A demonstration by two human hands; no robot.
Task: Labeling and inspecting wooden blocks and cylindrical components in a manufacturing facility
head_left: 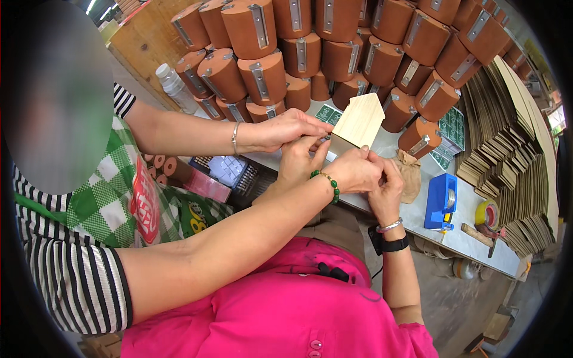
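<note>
A pale wooden house-shaped piece (360, 119) is held up over the table, tilted, with several fingers at its lower edge. My left hand (296, 160) pinches near its lower left corner, its forearm mostly hidden behind a co-worker's arm. My right hand (388, 182), with a dark watch and a bangle at the wrist, grips near the lower right corner; its fingertips are partly covered. A co-worker in striped sleeves reaches in from the left. One co-worker's hand (286, 129) touches the left edge; the other (357, 170), with a green bead bracelet, is at the bottom edge.
Stacked brown cylinders (256, 77) with metal strips line the back. Layered cardboard sheets (507, 137) stand at right. On the table lie a blue tape dispenser (440, 201), a yellow tape roll (487, 213), a hammer (479, 234) and a crumpled brown cloth (409, 176). A bottle (173, 86) stands left.
</note>
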